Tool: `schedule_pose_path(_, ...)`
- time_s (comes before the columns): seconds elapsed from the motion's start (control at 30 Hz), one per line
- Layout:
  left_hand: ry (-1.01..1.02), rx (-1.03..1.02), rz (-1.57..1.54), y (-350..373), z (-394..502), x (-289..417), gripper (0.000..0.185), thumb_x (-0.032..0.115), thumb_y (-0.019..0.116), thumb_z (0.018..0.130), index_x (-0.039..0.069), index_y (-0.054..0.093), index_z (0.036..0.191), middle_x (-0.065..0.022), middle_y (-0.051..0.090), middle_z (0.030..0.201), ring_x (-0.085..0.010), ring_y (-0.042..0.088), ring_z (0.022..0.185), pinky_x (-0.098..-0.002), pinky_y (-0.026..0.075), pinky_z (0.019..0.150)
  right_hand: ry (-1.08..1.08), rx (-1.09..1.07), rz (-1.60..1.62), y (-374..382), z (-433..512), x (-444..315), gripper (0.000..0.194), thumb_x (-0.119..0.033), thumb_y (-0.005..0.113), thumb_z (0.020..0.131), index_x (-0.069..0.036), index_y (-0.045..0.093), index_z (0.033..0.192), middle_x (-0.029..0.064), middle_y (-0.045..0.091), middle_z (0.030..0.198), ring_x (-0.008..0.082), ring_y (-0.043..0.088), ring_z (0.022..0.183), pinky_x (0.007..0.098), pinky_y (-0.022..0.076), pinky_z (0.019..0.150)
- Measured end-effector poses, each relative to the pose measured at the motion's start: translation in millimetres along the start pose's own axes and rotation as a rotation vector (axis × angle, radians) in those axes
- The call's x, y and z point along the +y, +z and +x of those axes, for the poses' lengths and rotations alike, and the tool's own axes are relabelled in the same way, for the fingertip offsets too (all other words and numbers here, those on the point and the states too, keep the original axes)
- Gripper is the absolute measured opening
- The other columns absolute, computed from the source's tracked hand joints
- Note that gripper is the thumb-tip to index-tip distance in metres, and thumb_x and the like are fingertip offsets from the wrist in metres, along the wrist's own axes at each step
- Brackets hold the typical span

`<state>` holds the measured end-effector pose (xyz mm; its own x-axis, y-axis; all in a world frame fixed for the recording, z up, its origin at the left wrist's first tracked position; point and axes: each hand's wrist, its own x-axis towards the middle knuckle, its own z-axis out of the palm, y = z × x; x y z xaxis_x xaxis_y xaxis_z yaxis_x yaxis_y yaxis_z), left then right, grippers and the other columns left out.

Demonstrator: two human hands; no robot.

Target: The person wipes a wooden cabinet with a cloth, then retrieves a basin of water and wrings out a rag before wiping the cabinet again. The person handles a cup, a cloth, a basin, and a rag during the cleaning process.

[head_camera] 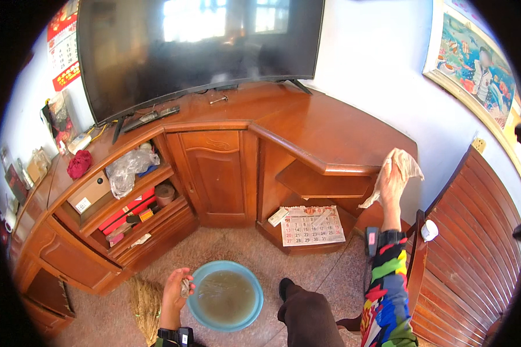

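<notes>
My right hand grips a pale, damp-looking cloth at the right end of the wooden TV cabinet's top. Part of the cloth hangs down past the cabinet edge. Low on the left, my left hand has its fingers curled around a small crumpled greyish item, whose kind I cannot make out. Just right of that hand, a blue plastic basin of murky water stands on the floor.
A large television stands on the cabinet. Beneath the right top, a calendar sheet lies on the lowest shelf. A straw broom rests left of the basin. To the right are a slatted wooden bench and a white cup.
</notes>
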<state>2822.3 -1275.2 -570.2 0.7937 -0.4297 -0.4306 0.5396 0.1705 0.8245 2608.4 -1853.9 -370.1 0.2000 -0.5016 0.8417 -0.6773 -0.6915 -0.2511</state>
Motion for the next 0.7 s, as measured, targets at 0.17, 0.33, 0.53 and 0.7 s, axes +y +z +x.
schedule_pose_path(0.17, -0.002, -0.007, -0.027, -3, 1, -1, 0.027, 0.030, 0.047, 0.098, 0.007, 0.054, 0.108, -0.0082, 0.060, 0.077, -0.0193, 0.059, 0.056, -0.0319, 0.048, 0.045, 0.111, -0.029, -0.148, 19, 4, 31, 0.046, -0.038, 0.039, 0.095, -0.008, 0.054, 0.125, 0.0155, 0.054, 0.128, 0.0319, 0.046, 0.123, 0.0512, 0.0233, 0.106)
schedule_pose_path(0.33, -0.006, -0.003, 0.018, 4, 0, -4, 0.027, 0.030, 0.047, 0.098, 0.007, 0.055, 0.108, -0.0083, 0.061, 0.077, -0.0198, 0.059, 0.056, -0.0329, 0.048, 0.045, -0.173, 0.176, -0.015, -2, -17, -71, 0.022, -0.023, 0.049, 0.091, -0.010, 0.065, 0.098, 0.0116, 0.063, 0.103, 0.0314, 0.052, 0.109, 0.0522, 0.0265, 0.104)
schedule_pose_path(0.53, -0.031, 0.001, 0.009, 8, 2, -6, 0.028, 0.031, 0.048, 0.098, 0.006, 0.056, 0.107, -0.0085, 0.061, 0.078, -0.0205, 0.059, 0.057, -0.0331, 0.049, 0.045, -0.256, -0.350, 0.051, 2, -44, -189, 0.037, -0.023, 0.050, 0.090, -0.008, 0.050, 0.123, 0.0146, 0.056, 0.118, 0.0307, 0.049, 0.114, 0.0466, 0.0313, 0.102)
schedule_pose_path(0.7, -0.014, 0.007, 0.028, 7, 6, -7, 0.027, 0.031, 0.048, 0.098, 0.007, 0.055, 0.108, -0.0087, 0.060, 0.078, -0.0209, 0.060, 0.057, -0.0333, 0.049, 0.045, -0.661, -0.129, -0.383, 46, -35, -252, 0.053, -0.015, 0.051, 0.082, 0.004, 0.040, 0.130, 0.0155, 0.049, 0.123, 0.0287, 0.045, 0.120, 0.0399, 0.0348, 0.100)
